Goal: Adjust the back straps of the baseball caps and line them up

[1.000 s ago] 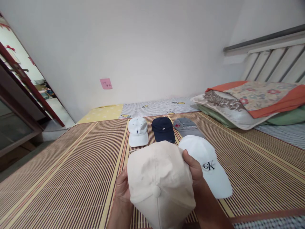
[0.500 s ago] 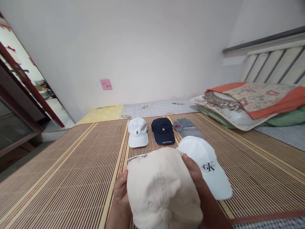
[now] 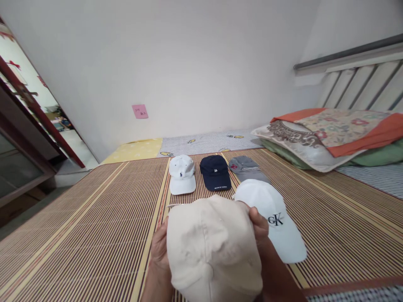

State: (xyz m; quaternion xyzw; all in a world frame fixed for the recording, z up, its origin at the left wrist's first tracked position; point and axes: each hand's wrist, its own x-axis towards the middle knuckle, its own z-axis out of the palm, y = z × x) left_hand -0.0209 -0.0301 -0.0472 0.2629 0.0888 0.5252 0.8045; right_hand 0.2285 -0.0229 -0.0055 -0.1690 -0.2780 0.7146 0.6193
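A beige baseball cap is held up close to me, its crown and top button facing the camera. My left hand grips its left side, with most fingers hidden behind the cloth. On the right edge, my right hand is closed, thumb toward the near side. Just beyond my right hand lies a white cap with black CK lettering, brim toward the lower right. Farther back sit a white cap with a small dark emblem, a navy cap and a grey cap with a red mark.
A striped bamboo mat covers the bed. Stacked pillows rest at the right by the slatted headboard. A pink note is stuck on the wall behind. At the far left is a doorway with a dark red door.
The beige cap has shifted slightly left and turned a little in my hands. My right hand's grip has changed, with its thumb bent more. The other caps have stayed put.
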